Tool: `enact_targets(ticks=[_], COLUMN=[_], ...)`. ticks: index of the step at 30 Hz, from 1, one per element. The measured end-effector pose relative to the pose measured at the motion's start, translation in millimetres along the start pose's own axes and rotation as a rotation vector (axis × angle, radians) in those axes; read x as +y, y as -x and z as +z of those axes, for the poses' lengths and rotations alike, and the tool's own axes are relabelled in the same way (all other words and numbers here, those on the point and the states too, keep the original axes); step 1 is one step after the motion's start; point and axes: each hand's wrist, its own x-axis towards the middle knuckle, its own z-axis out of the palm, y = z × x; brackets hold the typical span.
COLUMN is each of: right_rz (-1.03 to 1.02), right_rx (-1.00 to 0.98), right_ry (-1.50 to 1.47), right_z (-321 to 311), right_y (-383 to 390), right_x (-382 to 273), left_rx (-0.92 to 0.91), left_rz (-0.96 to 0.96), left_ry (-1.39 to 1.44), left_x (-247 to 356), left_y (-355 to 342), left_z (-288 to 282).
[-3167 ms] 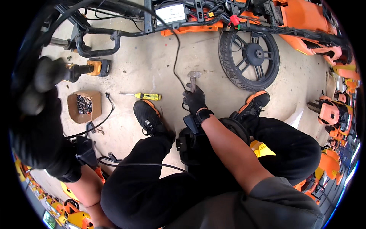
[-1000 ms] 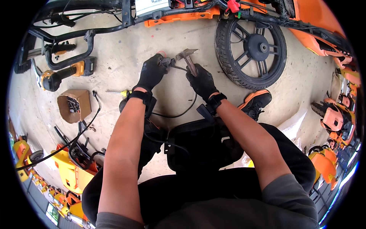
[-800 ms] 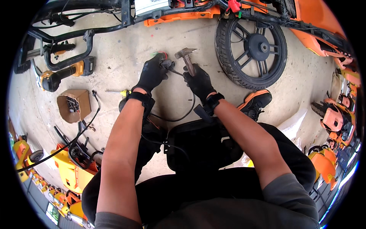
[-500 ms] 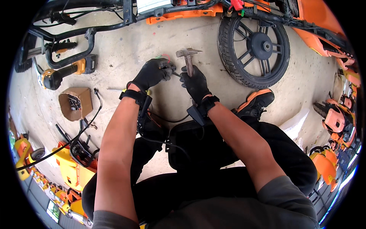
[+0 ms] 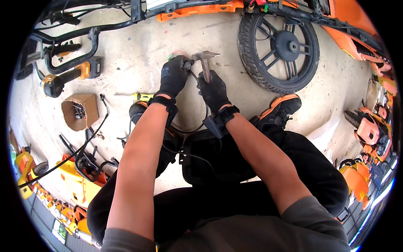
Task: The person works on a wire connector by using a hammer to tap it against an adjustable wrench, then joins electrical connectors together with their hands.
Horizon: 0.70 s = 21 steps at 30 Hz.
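Note:
Both my hands wear black gloves and work close together above the concrete floor. My right hand (image 5: pixel 213 91) is wrapped round the wooden handle of a hammer (image 5: pixel 205 70), whose metal head points away from me. Just left of that head, the fingers of my left hand (image 5: pixel 174 76) are closed on a small dark part, too small to name. A black cable runs down from these fingers between the hands. Thin red and green wires (image 5: pixel 179 53) show beyond the left fingertips. A yellow-handled screwdriver (image 5: pixel 142 97) lies on the floor by my left wrist.
A spoked wheel with a black tyre (image 5: pixel 278 51) is at the upper right, under an orange and black vehicle frame (image 5: pixel 199 10). To the left are a yellow and black power tool (image 5: pixel 69 79) and an open cardboard box (image 5: pixel 89 110) of small metal parts. Yellow body panels (image 5: pixel 75 180) stand lower left.
My left hand has turned more upright and moved slightly away from me, beside the hammer head. The screwdriver is now more exposed. The right hand stays nearly in place with the hammer.

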Motion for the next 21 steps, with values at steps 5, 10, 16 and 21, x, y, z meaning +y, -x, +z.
enact_targets(ticks=[5, 10, 16, 21], right_rz=[0.049, -0.156, -0.320, -0.364], right_rx=[-0.079, -0.161, -0.184, -0.175], right_ry=[-0.143, 0.209, 0.323, 0.294], right_z=[-20.7, -53.0, -49.2, -42.8], right_y=[1.0, 8.9, 11.6, 12.5], right_x=[-14.7, -52.3, -46.1, -53.4], left_rx=[0.007, 0.019, 0.027, 0.047], left_rz=[0.023, 0.021, -0.070, -0.056], left_ry=[-0.123, -0.142, -0.132, -0.080], left_x=[-8.7, -8.6, -5.8, -10.4], left_y=[10.2, 17.5, 20.3, 11.7], left_z=[5.6, -0.8, 5.3, 3.8])
